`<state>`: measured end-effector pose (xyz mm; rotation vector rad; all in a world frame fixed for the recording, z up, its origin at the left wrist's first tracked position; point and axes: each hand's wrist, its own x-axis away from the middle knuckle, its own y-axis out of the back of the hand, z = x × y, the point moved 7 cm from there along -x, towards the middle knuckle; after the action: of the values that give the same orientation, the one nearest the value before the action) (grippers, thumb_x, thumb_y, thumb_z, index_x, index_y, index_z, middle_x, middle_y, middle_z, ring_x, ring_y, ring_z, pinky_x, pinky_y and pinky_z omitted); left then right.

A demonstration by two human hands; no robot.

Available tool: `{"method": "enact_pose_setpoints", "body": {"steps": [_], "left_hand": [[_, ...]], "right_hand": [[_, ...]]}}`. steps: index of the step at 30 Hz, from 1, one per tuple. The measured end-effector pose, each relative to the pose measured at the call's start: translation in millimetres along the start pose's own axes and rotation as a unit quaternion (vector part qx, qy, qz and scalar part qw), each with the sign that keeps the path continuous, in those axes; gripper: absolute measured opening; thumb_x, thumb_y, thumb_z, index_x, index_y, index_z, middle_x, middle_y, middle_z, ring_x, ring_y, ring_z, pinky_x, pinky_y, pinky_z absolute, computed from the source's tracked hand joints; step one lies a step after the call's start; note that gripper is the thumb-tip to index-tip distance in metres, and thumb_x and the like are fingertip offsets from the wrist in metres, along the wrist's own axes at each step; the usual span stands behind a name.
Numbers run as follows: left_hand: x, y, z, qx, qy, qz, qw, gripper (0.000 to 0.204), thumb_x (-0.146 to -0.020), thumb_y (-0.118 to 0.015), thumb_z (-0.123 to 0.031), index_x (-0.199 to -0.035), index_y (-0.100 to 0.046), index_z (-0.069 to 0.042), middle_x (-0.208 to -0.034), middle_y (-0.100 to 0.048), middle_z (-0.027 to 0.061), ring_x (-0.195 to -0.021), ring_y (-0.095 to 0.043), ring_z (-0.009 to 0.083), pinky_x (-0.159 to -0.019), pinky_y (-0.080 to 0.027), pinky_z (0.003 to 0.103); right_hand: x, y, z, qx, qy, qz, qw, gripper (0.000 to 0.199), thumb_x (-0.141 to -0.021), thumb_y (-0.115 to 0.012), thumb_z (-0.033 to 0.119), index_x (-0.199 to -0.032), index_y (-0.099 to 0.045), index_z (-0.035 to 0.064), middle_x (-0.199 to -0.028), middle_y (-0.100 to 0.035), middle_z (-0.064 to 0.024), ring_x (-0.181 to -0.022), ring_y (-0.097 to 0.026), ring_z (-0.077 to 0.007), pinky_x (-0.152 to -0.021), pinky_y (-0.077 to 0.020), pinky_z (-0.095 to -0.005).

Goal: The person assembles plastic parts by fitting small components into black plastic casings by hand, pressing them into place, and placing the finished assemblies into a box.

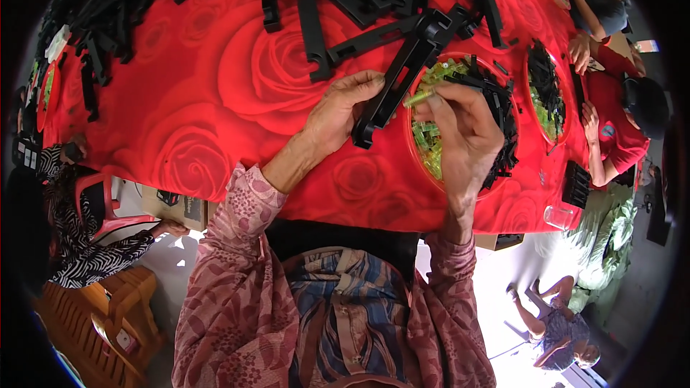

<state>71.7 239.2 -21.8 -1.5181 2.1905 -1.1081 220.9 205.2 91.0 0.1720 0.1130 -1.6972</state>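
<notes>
One black frame (389,93) and one yellow-green piece (418,98) are held, many frames (312,32) loose.

I see the tabletop (280,72), its surface covered in a red rose print. Along its far side I have a jumbled heap of long black parts (313,32). Toward my right sit a large red-rimmed tray (410,140) and, beyond it, a second tray (568,97); near the right corner, a clear container (559,217).

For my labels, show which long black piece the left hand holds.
The slotted one slanting up from the left hand; the nearby long pieces lie on the red tablecloth.
</notes>
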Motion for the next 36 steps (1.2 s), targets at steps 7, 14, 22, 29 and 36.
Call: {"method": "enact_pose_setpoints", "body": {"steps": [7,14,22,29,36], "left_hand": [[2,-8,2,0.0,-0.005,-0.038,0.999,0.02,-0.099,-0.062,-0.022,-0.106,-0.063,-0.003,-0.092,-0.067,0.0025,-0.076,-0.067,0.0093,-0.065,-0.055,0.023],[1,-8,1,-0.051,-0.012,-0.035,0.998,0.019,-0.098,-0.061,-0.021,-0.104,-0.063,-0.003,-0.085,-0.066,0.0014,-0.069,-0.063,0.0072,-0.062,-0.052,0.021],[0,-5,4,-0.073,0.0,-0.001,0.997,0.02,-0.102,-0.054,-0.02,-0.108,-0.062,-0.002,-0.093,-0.068,0.0051,-0.079,-0.067,0.0125,-0.07,-0.053,0.023],[-2,-5,4,-0.085,-0.033,-0.042,0.995,0.017,-0.099,-0.058,-0.018,-0.098,-0.064,-0.003,-0.079,-0.064,0.0003,-0.064,-0.059,0.0057,-0.057,-0.048,0.021],[0,-5,4,-0.125,-0.029,-0.031,0.991,0.017,-0.1,-0.056,-0.019,-0.102,-0.062,-0.003,-0.087,-0.063,-0.0005,-0.07,-0.058,0.0062,-0.065,-0.047,0.021]], "right_hand": [[-9,-13,-3,0.113,0.111,0.007,0.987,0.008,-0.091,-0.066,-0.004,-0.098,-0.065,-0.0032,-0.09,-0.065,-0.0031,-0.074,-0.062,-0.0087,-0.068,-0.0503,-0.0204],[-7,-16,9,0.237,0.162,-0.012,0.958,0.012,-0.082,-0.07,-0.007,-0.092,-0.065,-0.0019,-0.085,-0.063,-0.0084,-0.068,-0.06,-0.0144,-0.061,-0.0481,-0.0261],[-4,-18,7,0.249,0.166,-0.016,0.954,0.011,-0.082,-0.071,-0.005,-0.092,-0.066,-0.0022,-0.083,-0.064,-0.0072,-0.068,-0.059,-0.0122,-0.062,-0.0473,-0.0249],[-1,-19,6,0.273,0.176,-0.014,0.946,0.015,-0.08,-0.068,-0.01,-0.091,-0.062,-0.0019,-0.085,-0.061,-0.012,-0.064,-0.061,-0.0204,-0.057,-0.0494,-0.0311],[4,-25,1,0.294,0.184,-0.025,0.938,0.016,-0.081,-0.067,-0.011,-0.092,-0.061,-0.0004,-0.087,-0.06,-0.0119,-0.063,-0.059,-0.0219,-0.056,-0.0486,-0.0329]]}}
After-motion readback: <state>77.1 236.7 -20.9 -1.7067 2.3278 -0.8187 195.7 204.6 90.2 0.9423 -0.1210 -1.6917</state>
